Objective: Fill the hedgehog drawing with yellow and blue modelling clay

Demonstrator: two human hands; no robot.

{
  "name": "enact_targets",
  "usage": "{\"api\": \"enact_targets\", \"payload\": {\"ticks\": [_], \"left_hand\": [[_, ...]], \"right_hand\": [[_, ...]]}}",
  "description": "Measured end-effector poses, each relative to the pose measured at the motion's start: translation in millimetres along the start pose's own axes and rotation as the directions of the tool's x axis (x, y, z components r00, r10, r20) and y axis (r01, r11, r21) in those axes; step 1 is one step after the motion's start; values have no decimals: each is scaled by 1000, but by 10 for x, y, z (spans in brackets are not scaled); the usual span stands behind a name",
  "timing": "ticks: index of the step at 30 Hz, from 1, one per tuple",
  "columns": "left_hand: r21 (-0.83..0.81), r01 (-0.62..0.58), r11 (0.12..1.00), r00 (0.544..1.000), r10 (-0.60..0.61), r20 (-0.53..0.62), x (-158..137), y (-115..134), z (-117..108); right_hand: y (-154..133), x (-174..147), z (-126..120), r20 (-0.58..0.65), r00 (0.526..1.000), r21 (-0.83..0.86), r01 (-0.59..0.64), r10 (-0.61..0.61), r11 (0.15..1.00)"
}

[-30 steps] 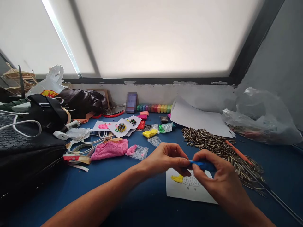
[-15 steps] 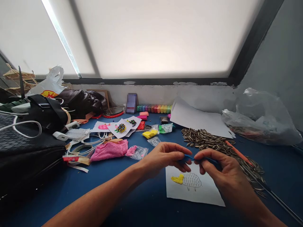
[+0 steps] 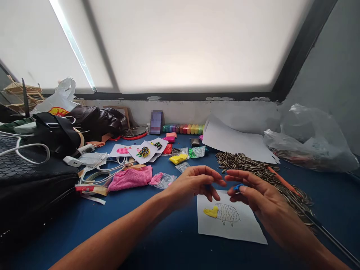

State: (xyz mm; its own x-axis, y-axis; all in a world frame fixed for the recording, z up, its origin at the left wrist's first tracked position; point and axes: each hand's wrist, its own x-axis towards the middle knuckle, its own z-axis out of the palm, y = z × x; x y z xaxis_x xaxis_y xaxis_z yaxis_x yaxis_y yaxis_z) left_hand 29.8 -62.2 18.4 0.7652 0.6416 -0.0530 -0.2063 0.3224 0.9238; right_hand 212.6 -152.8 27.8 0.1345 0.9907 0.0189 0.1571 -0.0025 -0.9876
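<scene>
A small piece of bright blue modelling clay [image 3: 238,187] is pinched between the thumb and fingers of my right hand [image 3: 260,197]. My left hand [image 3: 194,183] hovers just to its left, fingers curved and apart, with a narrow gap between the two hands. Whether any clay sits deeper in the left hand is not clear. Below them lies a white paper [image 3: 233,232] bearing a drawn animal, its oval body full of small marks and two thin legs underneath. Yellow clay [image 3: 210,212] covers the head and neck of the drawing.
Striped sunflower seeds [image 3: 242,165] are heaped at right, with an orange stick [image 3: 284,181] across them. Bagged yellow clay [image 3: 178,159], green clay [image 3: 197,152] and a pink cloth [image 3: 131,178] lie left and beyond. Finished pictures [image 3: 143,152] and a black bag [image 3: 36,180] are further left.
The blue clay was stretched between both hands; now my hands have separated slightly, and a small blue piece shows in the right fingers. The left fingers have spread. The paper has stayed put.
</scene>
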Motion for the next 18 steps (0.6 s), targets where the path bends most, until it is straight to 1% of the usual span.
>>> {"api": "enact_targets", "payload": {"ticks": [3, 6, 9, 12, 16, 18], "left_hand": [[20, 14, 1000, 1000, -14, 4, -22, 26, 31], [77, 27, 997, 999, -29, 26, -51, 29, 58], [142, 34, 989, 995, -47, 87, -70, 5, 76], [169, 15, 986, 990, -38, 134, -69, -26, 76], [212, -11, 977, 988, -22, 154, -57, -50, 60], [223, -26, 975, 990, -5, 138, -56, -54, 60]], "right_hand": [[20, 20, 2, -54, 998, -123, 17, -24, 992], [34, 39, 14, -46, 998, -176, 23, -31, 984], [31, 36, 45, -25, 1000, -185, -1, -4, 983], [10, 15, 77, -9, 1000, -182, -20, 19, 983], [-36, 2, 88, 51, 996, -146, -68, 76, 987], [-51, 9, 80, 88, 993, -112, -71, 81, 991]]}}
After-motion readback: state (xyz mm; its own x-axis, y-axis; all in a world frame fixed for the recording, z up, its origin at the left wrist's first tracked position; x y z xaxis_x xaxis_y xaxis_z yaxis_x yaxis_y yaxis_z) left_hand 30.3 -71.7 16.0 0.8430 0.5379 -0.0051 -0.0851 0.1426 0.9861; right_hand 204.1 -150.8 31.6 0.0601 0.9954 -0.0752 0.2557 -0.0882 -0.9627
